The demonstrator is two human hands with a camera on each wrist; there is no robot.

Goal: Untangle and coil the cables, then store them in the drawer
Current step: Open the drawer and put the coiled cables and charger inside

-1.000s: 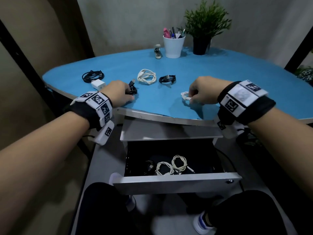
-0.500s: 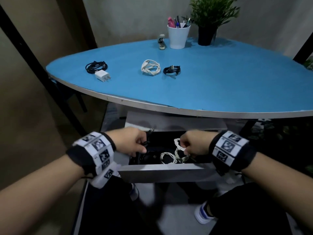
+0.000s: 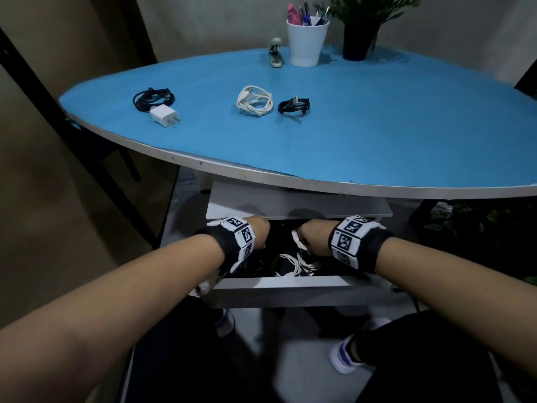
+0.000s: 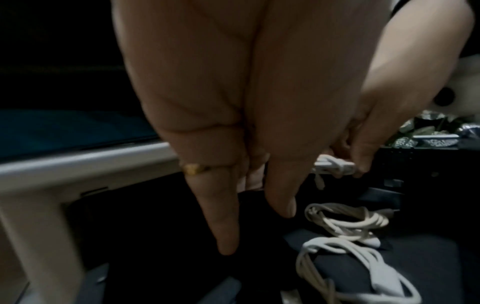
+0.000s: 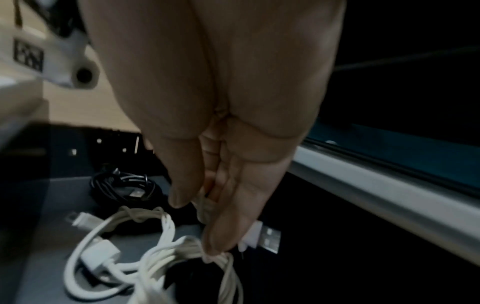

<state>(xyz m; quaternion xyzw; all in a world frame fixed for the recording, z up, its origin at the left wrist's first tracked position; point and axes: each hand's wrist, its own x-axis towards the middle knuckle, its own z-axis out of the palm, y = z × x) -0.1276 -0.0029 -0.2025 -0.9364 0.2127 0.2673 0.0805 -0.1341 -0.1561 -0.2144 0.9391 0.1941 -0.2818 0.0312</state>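
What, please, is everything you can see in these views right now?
table: one, blue top, white edge
black coil with white charger: one, table's left
white coil: one, table's middle
black coil: one, just right of the white coil
pen cup: one, white, table's back
potted plant: one, green, black pot, beside the cup
stapler-like item: one, grey, left of the cup
drawer: one, grey, open under the table
white cables: two, lying in the drawer
black cable: one, in the drawer
left hand: over the drawer, fingers straight, empty
right hand: over the drawer, pinching a third white cable
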